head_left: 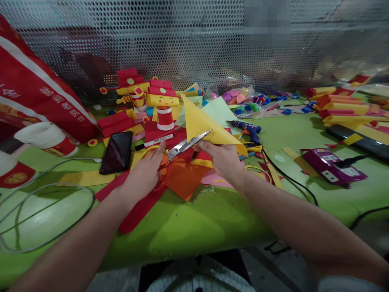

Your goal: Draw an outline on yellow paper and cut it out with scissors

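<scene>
My left hand [146,170] is closed on the orange and yellow handles of a pair of scissors. The scissors' metal blades [187,145] point up and right, slightly apart, against the lower edge of a yellow paper sheet [200,121]. My right hand [221,157] pinches that sheet near its bottom edge, close to the blade tips. A curved dark line shows on the paper beside my right fingers. Orange paper [186,178] and red paper [142,209] lie under the scissors. A marker [158,140] rests just beyond my left hand.
A black phone [116,153], paper cups [45,138] and a looping cable are at left. Paper-cup figures [165,106] stand behind. A blue glue gun [247,129], purple power strip [332,165] and rolled papers [349,107] lie right. A perforated metal panel [182,44] rises behind the table.
</scene>
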`<state>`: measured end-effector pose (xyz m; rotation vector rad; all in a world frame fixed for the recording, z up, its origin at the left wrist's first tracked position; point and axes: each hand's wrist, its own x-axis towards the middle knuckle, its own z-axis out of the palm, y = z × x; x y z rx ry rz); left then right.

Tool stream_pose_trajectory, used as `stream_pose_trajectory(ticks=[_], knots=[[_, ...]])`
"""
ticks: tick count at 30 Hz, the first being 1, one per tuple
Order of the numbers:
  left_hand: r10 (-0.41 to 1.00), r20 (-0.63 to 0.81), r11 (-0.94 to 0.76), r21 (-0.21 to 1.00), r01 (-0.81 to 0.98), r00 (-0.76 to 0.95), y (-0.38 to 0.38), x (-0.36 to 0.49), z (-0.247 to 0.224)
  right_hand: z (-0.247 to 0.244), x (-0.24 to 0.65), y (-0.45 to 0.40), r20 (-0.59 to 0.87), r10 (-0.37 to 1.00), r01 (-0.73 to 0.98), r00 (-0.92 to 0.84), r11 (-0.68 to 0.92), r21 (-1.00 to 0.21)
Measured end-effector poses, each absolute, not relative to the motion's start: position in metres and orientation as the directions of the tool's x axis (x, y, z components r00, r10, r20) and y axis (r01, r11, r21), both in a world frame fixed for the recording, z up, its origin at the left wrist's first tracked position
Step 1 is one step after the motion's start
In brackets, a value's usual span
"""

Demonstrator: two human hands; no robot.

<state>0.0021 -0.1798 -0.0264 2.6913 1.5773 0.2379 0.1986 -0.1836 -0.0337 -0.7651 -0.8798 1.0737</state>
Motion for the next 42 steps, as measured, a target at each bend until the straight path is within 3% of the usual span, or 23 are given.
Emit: stream_pose_trajectory(ticks=[22, 42], knots=[[0.869, 0.108, -0.479, -0.059, 0.876, 0.483, -0.179, 0.0, -0.008, -0.041, 0.206, -0.179, 0.262, 0.953, -0.372, 0.152, 0.301, -0.878], [0.854, 0.15, -0.492, -0.073, 0.867, 0.498, -0.179, -0.002, -0.009, -0.037, 0.207, -0.178, 0.265, 0.954, -0.331, 0.143, 0.299, -0.895]])
